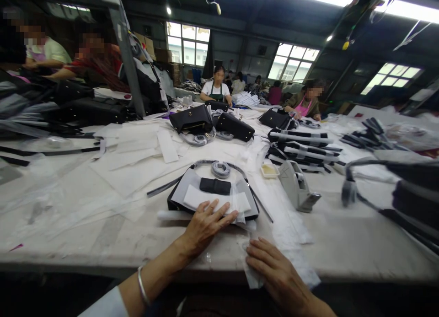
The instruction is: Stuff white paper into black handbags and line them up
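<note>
My left hand (206, 225) lies with fingers spread on a folded white sheet (219, 200), pressing it against a black handbag (174, 205) lying on the table. A small black pouch (215, 186) and a coiled, wrapped strap (220, 169) rest on and above the bag. The bag's long black handle loops behind them. Near the table's front edge, my right hand (274, 271) has its fingers closed on a translucent plastic sheet (253, 273); its thumb is hidden.
A grey tape dispenser (297, 186) and a small yellowish dish (270, 171) stand to the right. Wrapped black straps (305, 147) are piled behind them. More black handbags (192, 119) lie farther back. Loose white sheets (126, 145) cover the left side. Several people work around the table.
</note>
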### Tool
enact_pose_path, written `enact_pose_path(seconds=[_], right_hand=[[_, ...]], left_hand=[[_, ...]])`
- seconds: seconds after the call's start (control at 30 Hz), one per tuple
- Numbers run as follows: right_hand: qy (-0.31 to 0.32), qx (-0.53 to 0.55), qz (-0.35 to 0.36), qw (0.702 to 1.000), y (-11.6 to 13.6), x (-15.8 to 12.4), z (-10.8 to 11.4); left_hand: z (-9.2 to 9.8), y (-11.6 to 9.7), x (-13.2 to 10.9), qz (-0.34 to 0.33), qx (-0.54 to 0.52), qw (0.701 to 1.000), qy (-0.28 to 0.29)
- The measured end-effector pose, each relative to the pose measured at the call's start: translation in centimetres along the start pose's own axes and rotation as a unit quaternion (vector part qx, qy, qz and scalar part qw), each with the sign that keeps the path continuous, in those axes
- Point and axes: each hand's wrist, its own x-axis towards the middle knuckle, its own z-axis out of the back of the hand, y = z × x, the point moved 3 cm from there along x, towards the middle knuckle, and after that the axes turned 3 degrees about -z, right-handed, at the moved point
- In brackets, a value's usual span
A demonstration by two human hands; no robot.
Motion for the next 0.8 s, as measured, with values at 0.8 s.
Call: enact_pose_path(seconds=[0.8], right_hand=[[-0.052, 0.100, -0.134, 0.985, -1.7, 10.6, 2.8]], left_hand=[[-1.2, -0.8, -0.6, 0.030, -0.020, 0.998, -0.051]])
